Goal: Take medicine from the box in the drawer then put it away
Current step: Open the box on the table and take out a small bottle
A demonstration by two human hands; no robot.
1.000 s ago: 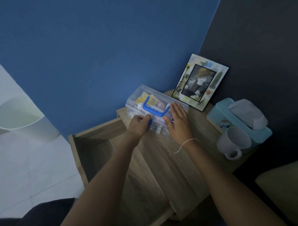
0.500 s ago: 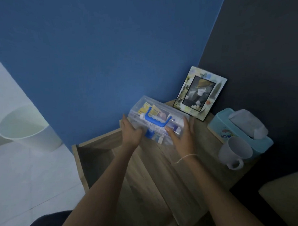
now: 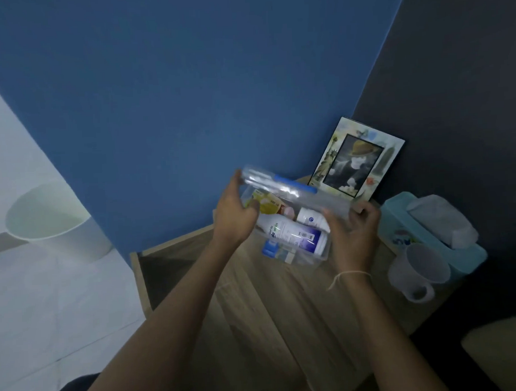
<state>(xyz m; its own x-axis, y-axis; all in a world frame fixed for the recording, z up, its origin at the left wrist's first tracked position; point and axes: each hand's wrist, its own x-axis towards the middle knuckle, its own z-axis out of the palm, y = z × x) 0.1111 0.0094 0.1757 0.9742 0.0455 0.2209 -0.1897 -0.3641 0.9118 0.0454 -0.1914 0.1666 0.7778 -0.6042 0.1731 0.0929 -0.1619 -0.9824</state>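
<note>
A clear plastic medicine box (image 3: 308, 259) stands on the wooden bedside cabinet (image 3: 285, 318), beside the pulled-out drawer (image 3: 153, 265). Its clear lid (image 3: 286, 189) with a blue handle is tilted up and back. My left hand (image 3: 232, 217) grips the lid's left end and my right hand (image 3: 354, 232) grips its right end. Inside lie a white bottle with a purple label (image 3: 294, 236), a small white bottle (image 3: 311, 218), a yellow packet (image 3: 266, 205) and a small blue-capped item (image 3: 271, 249).
A photo frame (image 3: 355, 158) leans in the corner behind the box. To the right are a teal tissue box (image 3: 430, 232) and a white mug (image 3: 418, 272). A white bin (image 3: 53, 219) stands on the floor at left. A blue wall rises behind.
The lid, shut a second ago, has been swung up and back by both hands. The bottles and packets inside now show. The view has tilted slightly upward.
</note>
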